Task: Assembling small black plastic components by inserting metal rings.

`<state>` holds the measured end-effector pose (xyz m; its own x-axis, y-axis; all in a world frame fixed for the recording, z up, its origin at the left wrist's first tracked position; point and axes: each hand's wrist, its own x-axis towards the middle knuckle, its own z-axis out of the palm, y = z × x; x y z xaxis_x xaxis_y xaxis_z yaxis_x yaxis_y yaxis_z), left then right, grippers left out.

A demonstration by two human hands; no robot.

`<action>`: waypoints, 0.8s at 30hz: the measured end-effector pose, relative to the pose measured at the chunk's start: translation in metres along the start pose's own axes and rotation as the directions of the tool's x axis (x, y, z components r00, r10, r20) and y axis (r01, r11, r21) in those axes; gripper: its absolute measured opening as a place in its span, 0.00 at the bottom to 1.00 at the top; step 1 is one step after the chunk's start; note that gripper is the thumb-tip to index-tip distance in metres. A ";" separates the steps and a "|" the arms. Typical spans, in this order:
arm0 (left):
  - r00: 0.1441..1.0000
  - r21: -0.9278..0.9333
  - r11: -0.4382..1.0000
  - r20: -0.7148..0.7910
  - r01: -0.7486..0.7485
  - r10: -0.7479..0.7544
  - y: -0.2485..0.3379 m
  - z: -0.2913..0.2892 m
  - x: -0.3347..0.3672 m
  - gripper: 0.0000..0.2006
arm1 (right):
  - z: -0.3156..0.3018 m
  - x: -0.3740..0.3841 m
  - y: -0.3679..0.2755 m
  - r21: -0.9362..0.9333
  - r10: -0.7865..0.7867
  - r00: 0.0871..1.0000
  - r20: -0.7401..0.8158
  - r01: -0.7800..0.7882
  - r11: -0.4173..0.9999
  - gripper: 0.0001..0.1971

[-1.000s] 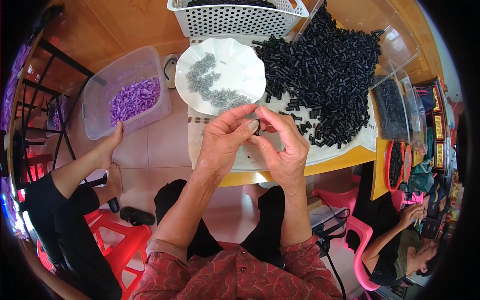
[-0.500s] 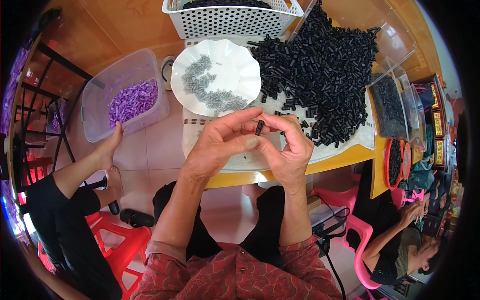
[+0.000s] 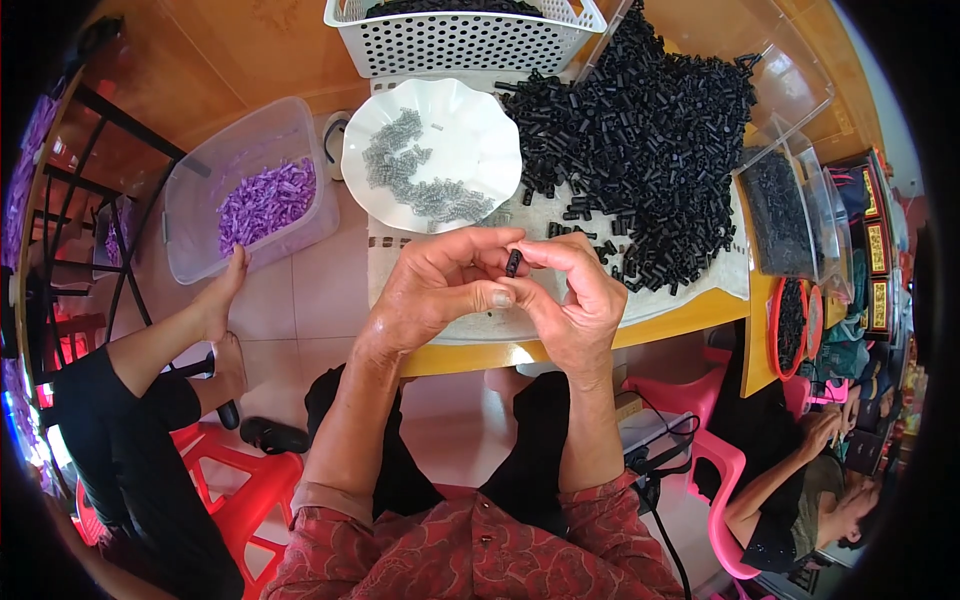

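Over the near edge of the table, my left hand (image 3: 428, 292) and my right hand (image 3: 578, 305) meet at the fingertips. Between them is a small black plastic piece (image 3: 514, 263), tilted slightly, with notches along its side. Both hands are closed in a pinch on it, thumbs toward me. Just beyond my left hand stands a white plate (image 3: 470, 125) with a wavy rim, holding small silvery pieces (image 3: 405, 150) that look like springs. A large heap of similar black plastic pieces (image 3: 640, 150) spreads beyond my right hand, some loose ones near my fingers.
At the back is a white perforated basket (image 3: 465, 48) of black pieces. Left of the table sits a clear tub (image 3: 180, 215) with purple parts (image 3: 265, 205). Clear bins (image 3: 785, 210) stand right. One person sits left by a red stool (image 3: 235, 500), another right on a pink chair (image 3: 725, 470).
The black piece has shifted slightly left and down and turned a little between my fingertips. My left fingers have lowered a bit; the plate and heap are unchanged.
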<state>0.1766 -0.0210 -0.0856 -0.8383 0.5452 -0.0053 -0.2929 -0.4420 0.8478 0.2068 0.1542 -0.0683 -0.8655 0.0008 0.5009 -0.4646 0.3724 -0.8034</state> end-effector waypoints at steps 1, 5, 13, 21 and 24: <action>1.000 0.010 1.000 -0.003 -0.002 0.002 0.000 0.000 -0.001 0.26 | 0.001 0.000 0.000 0.000 0.000 1.000 0.001 0.000 1.000 0.18; 1.000 -0.013 1.000 -0.010 -0.026 0.026 0.000 0.001 -0.002 0.26 | 0.002 0.001 -0.003 -0.008 0.001 1.000 -0.019 -0.001 1.000 0.17; 0.999 0.010 1.000 -0.030 -0.018 0.018 0.000 0.004 -0.003 0.25 | 0.003 0.001 -0.005 -0.009 0.000 0.998 -0.060 -0.001 1.000 0.16; 0.999 0.012 1.000 -0.032 -0.014 0.014 0.003 0.004 -0.002 0.26 | 0.003 0.002 -0.004 -0.020 -0.012 0.999 -0.031 0.011 1.000 0.18; 0.998 -0.061 0.996 -0.011 -0.061 0.061 0.001 0.004 -0.001 0.25 | 0.002 0.002 -0.005 0.035 0.028 0.999 -0.022 -0.027 0.999 0.20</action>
<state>0.1785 -0.0192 -0.0825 -0.8597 0.5093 0.0400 -0.2687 -0.5173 0.8125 0.2074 0.1508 -0.0639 -0.8738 0.0313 0.4852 -0.4474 0.3393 -0.8275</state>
